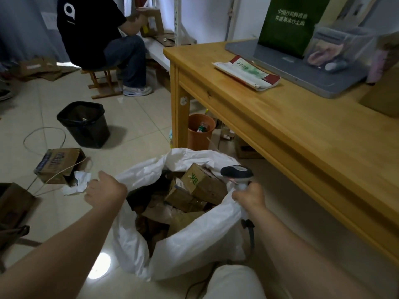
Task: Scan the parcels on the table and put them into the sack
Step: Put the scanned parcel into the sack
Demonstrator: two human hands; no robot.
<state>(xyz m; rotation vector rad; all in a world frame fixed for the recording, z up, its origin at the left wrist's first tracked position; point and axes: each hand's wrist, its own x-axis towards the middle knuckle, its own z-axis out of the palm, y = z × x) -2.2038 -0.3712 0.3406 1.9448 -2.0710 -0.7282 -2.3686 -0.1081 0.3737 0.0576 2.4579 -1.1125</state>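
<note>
A white sack [194, 240] stands open on the floor in front of me, with several brown cardboard parcels [203, 184] inside. My left hand [105, 190] grips the sack's left rim. My right hand [248, 195] holds a black and grey barcode scanner [236, 172] and also pinches the sack's right rim. On the wooden table [302, 134] to the right lies a flat white, red and green parcel [246, 72].
A grey tray [323, 83] with a green bag and a clear plastic box sits at the table's back. On the floor are a black bin [84, 124], an orange bucket [199, 132] and an opened carton [58, 165]. Another person sits on a stool at the back left.
</note>
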